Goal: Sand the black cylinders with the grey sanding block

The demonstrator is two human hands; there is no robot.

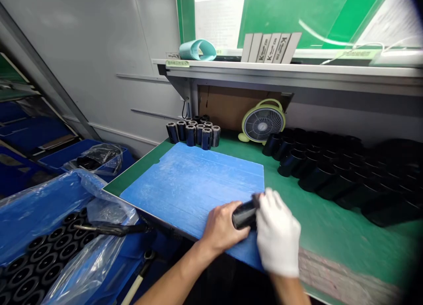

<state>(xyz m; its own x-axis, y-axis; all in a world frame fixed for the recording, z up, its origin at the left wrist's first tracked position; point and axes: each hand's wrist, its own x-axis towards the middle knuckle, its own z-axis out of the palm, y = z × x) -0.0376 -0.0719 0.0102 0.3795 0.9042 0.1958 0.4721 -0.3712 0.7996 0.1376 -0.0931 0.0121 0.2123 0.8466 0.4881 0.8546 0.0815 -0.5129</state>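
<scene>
Steadying the tube (244, 214), apparently, the left grip (221, 225) clasps its left end; the right grip (278, 230) (whether closed, I cannot tell) covers the right.

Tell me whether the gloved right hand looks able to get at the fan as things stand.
Probably yes, with a stretch: mostly green tabletop lies between the right hand and the fan, though that hand is occupied at the black cylinder.

Bright indoor light, white glare across glossy green board (294, 16), black cylinders (319, 176) at right sunk in shadow, slight blur on gloved right hand (278, 232), edges stretched wide, right corners darkened
</scene>
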